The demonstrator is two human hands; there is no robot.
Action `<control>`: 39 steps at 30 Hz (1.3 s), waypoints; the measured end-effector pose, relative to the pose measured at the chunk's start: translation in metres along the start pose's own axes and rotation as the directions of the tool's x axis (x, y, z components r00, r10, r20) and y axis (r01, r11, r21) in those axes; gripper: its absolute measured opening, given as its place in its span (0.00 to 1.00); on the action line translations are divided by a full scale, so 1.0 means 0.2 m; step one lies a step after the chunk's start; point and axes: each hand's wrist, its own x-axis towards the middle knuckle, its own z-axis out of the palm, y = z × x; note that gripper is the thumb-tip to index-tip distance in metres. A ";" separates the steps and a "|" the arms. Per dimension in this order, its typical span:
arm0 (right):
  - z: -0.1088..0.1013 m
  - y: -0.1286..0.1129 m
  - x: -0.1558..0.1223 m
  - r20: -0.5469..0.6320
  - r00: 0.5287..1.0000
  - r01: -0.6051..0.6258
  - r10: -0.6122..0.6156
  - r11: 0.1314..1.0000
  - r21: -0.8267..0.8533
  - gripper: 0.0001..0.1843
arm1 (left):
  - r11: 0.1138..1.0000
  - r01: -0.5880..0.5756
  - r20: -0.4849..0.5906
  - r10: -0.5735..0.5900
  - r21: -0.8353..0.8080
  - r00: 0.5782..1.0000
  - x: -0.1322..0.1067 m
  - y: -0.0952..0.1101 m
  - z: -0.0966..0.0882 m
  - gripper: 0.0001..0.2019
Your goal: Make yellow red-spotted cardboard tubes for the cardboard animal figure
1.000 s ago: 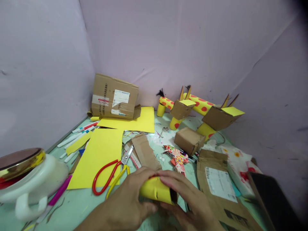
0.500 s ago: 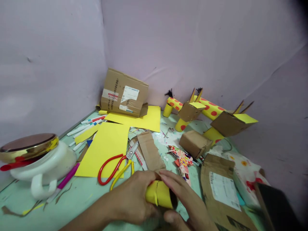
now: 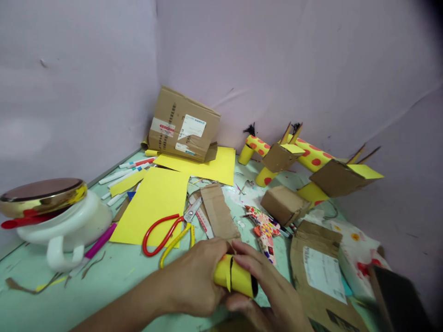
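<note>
Between my two hands is a yellow paper-covered cardboard tube (image 3: 242, 278), with a dark slit around it and a small strip of yellow paper hanging loose at the slit. My left hand (image 3: 197, 279) is closed around the tube's left end. With fingers above and thumb below, my right hand (image 3: 268, 286) grips the right end, whose dark opening shows. Scissors (image 3: 189, 216) with one red and one yellow handle lie open just beyond my left hand. A flower-patterned glue gun (image 3: 265, 230) rests past my right hand.
Yellow paper sheets (image 3: 152, 203) and a leaning cardboard box (image 3: 183, 124) are at the back left. Two spotted giraffe-like figures (image 3: 313, 157) stand back right. A white pot (image 3: 65, 230), markers (image 3: 129, 170) and a purple-handled cutter (image 3: 100, 242) sit left; flattened cardboard (image 3: 321, 304) lies right.
The slit in the tube has become wider and darker. My right hand's fingers have closed in on the tube. The whole view has shifted slightly.
</note>
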 end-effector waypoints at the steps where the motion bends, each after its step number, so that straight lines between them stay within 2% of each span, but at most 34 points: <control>1: 0.00 0.00 0.00 -0.006 1.000 0.001 -0.001 1.000 -0.006 0.27 | 1.000 0.005 0.004 -0.004 -0.004 1.000 0.00 0.00 0.00 0.17; 5: 0.00 -0.01 0.00 0.006 1.000 -0.020 0.020 1.000 -0.010 0.26 | 1.000 0.025 -0.004 -0.025 -0.009 1.000 0.00 0.00 0.00 0.17; 16: 0.01 -0.01 -0.02 0.040 0.999 -0.033 0.033 0.999 0.005 0.29 | 0.999 -0.035 -0.049 0.035 -0.007 0.998 0.01 -0.01 0.03 0.15; 17: 0.01 -0.01 -0.02 0.041 0.997 -0.062 0.060 0.998 0.031 0.31 | 0.999 -0.030 -0.058 0.031 0.014 0.998 0.01 -0.02 0.03 0.16; 19: 0.02 -0.02 -0.04 0.018 0.981 -0.193 0.192 0.971 0.140 0.40 | 0.994 -0.024 -0.110 0.036 0.109 0.993 0.01 -0.04 0.04 0.17; 21: 0.02 -0.03 -0.06 0.027 0.924 -0.368 0.382 0.864 0.344 0.46 | 0.965 -0.036 -0.176 0.084 0.261 0.981 0.02 -0.07 0.05 0.20; 23: 0.03 -0.05 -0.07 0.104 0.839 -0.499 0.534 0.680 0.537 0.39 | 0.908 -0.069 -0.215 0.171 0.413 0.962 0.02 -0.09 0.06 0.24; 25: 0.04 -0.06 -0.06 0.185 0.768 -0.577 0.613 0.538 0.615 0.31 | 0.850 -0.117 -0.222 0.263 0.514 0.939 0.01 -0.10 0.08 0.26; 26: 0.04 -0.06 -0.05 0.202 0.741 -0.602 0.641 0.499 0.624 0.28 | 0.829 -0.138 -0.221 0.299 0.542 0.928 0.01 -0.11 0.09 0.27; 28: 0.04 -0.07 -0.03 0.198 0.717 -0.610 0.669 0.464 0.642 0.25 | 0.813 -0.206 -0.208 0.369 0.545 0.906 0.00 -0.10 0.09 0.29; 30: 0.03 -0.07 -0.01 0.187 0.721 -0.572 0.668 0.421 0.704 0.23 | 0.837 -0.264 -0.209 0.400 0.479 0.892 -0.01 -0.09 0.07 0.31; 32: 0.00 -0.07 0.02 0.185 0.720 -0.528 0.669 0.355 0.772 0.22 | 0.902 -0.261 -0.240 0.353 0.345 0.904 -0.02 -0.07 0.04 0.31; 35: -0.03 -0.07 0.03 0.216 0.701 -0.529 0.679 0.292 0.797 0.20 | 0.989 -0.141 -0.265 0.123 -0.049 0.956 -0.02 -0.04 -0.01 0.29; 37: -0.04 -0.07 0.03 0.243 0.712 -0.553 0.659 0.312 0.773 0.20 | 0.954 -0.040 -0.253 -0.039 -0.298 0.967 -0.02 -0.03 -0.01 0.26; 39: -0.03 -0.08 0.02 0.251 0.736 -0.574 0.629 0.381 0.725 0.22 | 0.908 0.037 -0.231 -0.145 -0.417 0.962 -0.01 -0.02 0.00 0.24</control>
